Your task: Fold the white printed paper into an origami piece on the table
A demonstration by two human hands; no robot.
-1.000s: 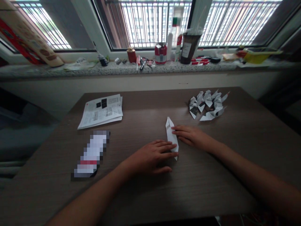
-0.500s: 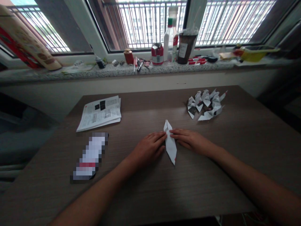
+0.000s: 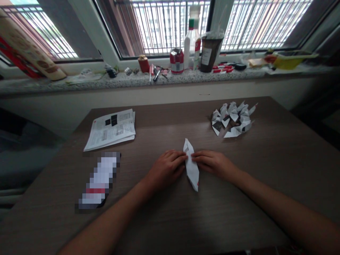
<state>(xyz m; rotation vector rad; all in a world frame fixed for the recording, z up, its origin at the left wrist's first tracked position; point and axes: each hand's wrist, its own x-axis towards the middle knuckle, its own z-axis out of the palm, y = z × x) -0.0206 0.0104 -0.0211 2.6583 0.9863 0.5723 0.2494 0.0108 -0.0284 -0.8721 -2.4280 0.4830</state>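
A narrow white sheet of folded paper (image 3: pixel 192 171), pointed at both ends, lies on the table in front of me. A slit runs down from its far tip, and a small red mark shows near the close end. My left hand (image 3: pixel 168 168) grips its left edge with the fingertips, thumb tucked below. From the other side, the fingertips of my right hand (image 3: pixel 214 162) press on the right edge, fingers together. Beyond my right hand stands a ring of several folded paper pieces (image 3: pixel 232 118), white with dark patches.
Printed sheets (image 3: pixel 110 129) lie at the table's far left, with a blurred-out phone-like object (image 3: pixel 99 180) nearer me. Along the stone windowsill (image 3: pixel 95 83) stand a red can (image 3: pixel 176 62), a bottle (image 3: pixel 188 47), a dark drink cup (image 3: pixel 209 53) and a yellow container (image 3: pixel 288 61).
Both hands and the folded paper sit slightly lower in the view. The paper's near end looks a little more raised along its left edge. My fingers stay on both sides of it.
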